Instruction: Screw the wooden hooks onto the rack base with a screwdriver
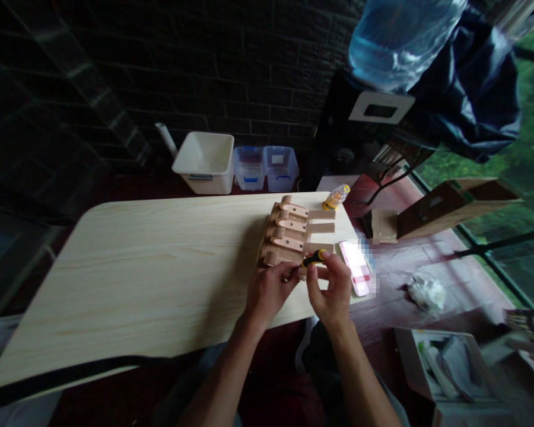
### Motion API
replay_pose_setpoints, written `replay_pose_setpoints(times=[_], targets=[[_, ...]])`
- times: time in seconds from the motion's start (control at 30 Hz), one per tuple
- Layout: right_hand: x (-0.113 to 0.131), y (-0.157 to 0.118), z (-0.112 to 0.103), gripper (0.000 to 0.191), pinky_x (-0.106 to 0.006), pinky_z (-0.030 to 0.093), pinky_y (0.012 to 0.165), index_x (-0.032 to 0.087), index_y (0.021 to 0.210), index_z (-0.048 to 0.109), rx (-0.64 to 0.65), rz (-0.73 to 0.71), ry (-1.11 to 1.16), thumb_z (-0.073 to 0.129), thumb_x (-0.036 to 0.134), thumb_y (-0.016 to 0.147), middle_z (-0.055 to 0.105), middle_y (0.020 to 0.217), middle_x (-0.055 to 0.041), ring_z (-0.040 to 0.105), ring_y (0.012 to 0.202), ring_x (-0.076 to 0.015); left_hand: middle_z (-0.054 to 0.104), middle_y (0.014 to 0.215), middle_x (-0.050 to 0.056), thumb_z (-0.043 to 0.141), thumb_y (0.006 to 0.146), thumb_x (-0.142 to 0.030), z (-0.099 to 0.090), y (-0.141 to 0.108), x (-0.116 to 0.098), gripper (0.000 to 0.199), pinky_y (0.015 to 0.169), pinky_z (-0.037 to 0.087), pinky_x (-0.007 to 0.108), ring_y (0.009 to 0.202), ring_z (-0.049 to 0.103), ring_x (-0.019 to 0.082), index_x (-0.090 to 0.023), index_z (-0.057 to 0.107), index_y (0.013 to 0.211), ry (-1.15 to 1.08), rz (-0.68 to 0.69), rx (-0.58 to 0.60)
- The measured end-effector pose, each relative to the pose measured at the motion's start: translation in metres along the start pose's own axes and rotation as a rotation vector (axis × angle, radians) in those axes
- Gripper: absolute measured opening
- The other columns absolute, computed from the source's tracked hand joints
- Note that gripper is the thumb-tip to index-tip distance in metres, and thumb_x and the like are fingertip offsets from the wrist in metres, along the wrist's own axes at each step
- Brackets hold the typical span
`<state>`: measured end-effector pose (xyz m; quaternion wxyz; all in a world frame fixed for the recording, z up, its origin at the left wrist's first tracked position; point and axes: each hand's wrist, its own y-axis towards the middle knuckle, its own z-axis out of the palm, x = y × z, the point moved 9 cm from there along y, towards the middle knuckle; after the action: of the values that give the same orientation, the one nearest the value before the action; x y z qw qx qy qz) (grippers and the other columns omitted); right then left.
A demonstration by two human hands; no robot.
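Observation:
My right hand [331,286] is shut on a screwdriver [314,258] with a yellow and black handle. Its tip points down and left toward my left hand [269,292]. The fingers of my left hand close near that tip, at the lower edge of a pale wooden assembly [289,232]. Whether they hold something small is hidden. The assembly has several parallel slats with rounded ends and small holes. It lies on a light wood-grain table [160,279].
A phone in a pink case [355,268] and a small plastic bottle [337,197] lie at the table's far right. Behind stand a white basket [203,162] and clear plastic boxes [267,169]. A cardboard piece [454,207], plastic bag [426,292] and open box [440,367] are on the right.

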<state>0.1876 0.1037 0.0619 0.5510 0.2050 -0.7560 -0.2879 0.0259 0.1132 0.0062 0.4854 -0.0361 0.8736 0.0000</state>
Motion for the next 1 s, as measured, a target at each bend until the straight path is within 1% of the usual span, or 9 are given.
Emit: replay_pose_setpoints(times=[0.1,0.2,0.4,0.53,0.67,0.83,1.0], targets=[[0.0,0.001,-0.001,0.053,-0.038,0.075,0.079,0.031,0.144,0.053,-0.011,0.002,0.019,0.071,0.012,0.098,0.069,0.127,-0.0092,0.079,0.114,-0.0223,0.088,0.098,0.002,0.079,0.097,-0.034,0.0,0.0,0.0,0.015,0.071,0.055,0.021,0.087,0.083,0.018,-0.03,0.086,0.11,0.006,-0.011,0.002],[-0.001,0.002,-0.002,0.051,-0.038,0.075,0.08,0.031,0.142,0.055,-0.024,0.026,0.038,0.072,0.012,0.098,0.068,0.13,-0.0097,0.078,0.114,-0.0222,0.088,0.098,0.002,0.078,0.098,-0.034,0.0,0.0,0.0,0.016,0.073,0.056,0.021,0.088,0.083,0.018,-0.03,0.086,0.111,0.0,-0.01,0.0],[-0.003,-0.001,-0.001,0.05,-0.036,0.074,0.08,0.032,0.143,0.052,-0.034,0.081,0.052,0.07,0.014,0.099,0.074,0.128,-0.008,0.081,0.109,-0.0202,0.088,0.097,0.002,0.078,0.097,-0.035,-0.001,0.0,0.0,0.017,0.075,0.056,0.022,0.088,0.083,0.018,-0.03,0.085,0.111,0.012,-0.001,-0.013],[-0.004,-0.001,-0.001,0.049,-0.033,0.073,0.078,0.031,0.143,0.053,-0.035,0.087,0.014,0.071,0.015,0.1,0.074,0.126,-0.0077,0.081,0.11,-0.0199,0.088,0.097,0.002,0.077,0.098,-0.036,0.0,0.0,0.0,0.016,0.075,0.056,0.022,0.087,0.084,0.018,-0.029,0.085,0.11,0.016,0.008,-0.015],[-0.006,-0.001,0.0,0.048,-0.035,0.074,0.08,0.03,0.142,0.053,-0.025,0.087,0.038,0.072,0.017,0.1,0.074,0.126,-0.0081,0.08,0.111,-0.0213,0.088,0.098,0.003,0.076,0.099,-0.038,-0.001,-0.001,-0.002,0.017,0.073,0.055,0.022,0.088,0.084,0.018,-0.029,0.086,0.109,0.012,0.024,-0.01],[-0.003,0.001,-0.001,0.043,-0.038,0.073,0.084,0.029,0.14,0.054,-0.024,0.105,0.032,0.068,0.019,0.102,0.074,0.13,-0.0101,0.081,0.112,-0.0225,0.088,0.098,0.003,0.077,0.097,-0.034,-0.003,-0.001,-0.003,0.017,0.073,0.055,0.023,0.089,0.083,0.019,-0.029,0.085,0.111,0.038,-0.01,-0.021],[0.005,0.006,-0.001,0.041,-0.041,0.072,0.092,0.028,0.138,0.058,-0.013,0.078,-0.018,0.069,0.015,0.101,0.075,0.124,-0.0071,0.08,0.114,-0.0219,0.088,0.097,0.004,0.073,0.099,-0.036,-0.002,-0.001,-0.004,0.018,0.073,0.055,0.025,0.086,0.083,0.021,-0.028,0.085,0.111,0.041,0.002,-0.008]])
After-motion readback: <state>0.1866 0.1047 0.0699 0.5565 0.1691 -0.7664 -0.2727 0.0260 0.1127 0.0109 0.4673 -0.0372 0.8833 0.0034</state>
